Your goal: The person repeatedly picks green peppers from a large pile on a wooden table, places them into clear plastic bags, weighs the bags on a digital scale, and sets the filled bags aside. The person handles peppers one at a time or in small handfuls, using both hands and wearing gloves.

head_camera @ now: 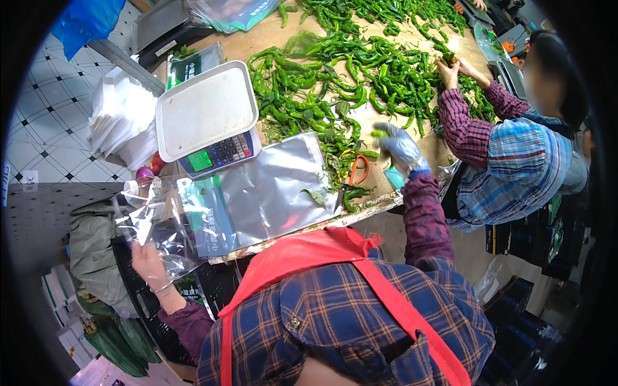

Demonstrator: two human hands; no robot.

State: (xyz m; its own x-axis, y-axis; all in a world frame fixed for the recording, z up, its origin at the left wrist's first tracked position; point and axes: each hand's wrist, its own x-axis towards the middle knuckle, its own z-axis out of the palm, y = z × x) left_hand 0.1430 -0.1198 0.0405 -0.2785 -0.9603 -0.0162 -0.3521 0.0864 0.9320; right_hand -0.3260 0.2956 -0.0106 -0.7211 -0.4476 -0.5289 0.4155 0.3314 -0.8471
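Observation:
My left hand [148, 264], bare with a bracelet at the wrist, grips a clear plastic bag [166, 227] at the table's near left edge. In a grey glove, my right hand [400, 146] is over the table with a green pepper [380, 133] at its fingertips, somewhat blurred. Green peppers [294, 77] and leaves are spread over the wooden table. Orange-handled scissors [358, 170] lie left of my right hand. A stack of plastic bags [275, 188] with a loose leaf on top lies in front of me. Beyond it stands a digital scale [219, 153] bearing a white tray [207, 111].
At the right a co-worker [512, 140] handles peppers with both hands. White paper-like sheets [120, 116] are stacked left of the scale. Black crates [133, 284] stand below the table's near left edge, beside large green gourds [113, 340]. Another scale [161, 24] stands at the far left.

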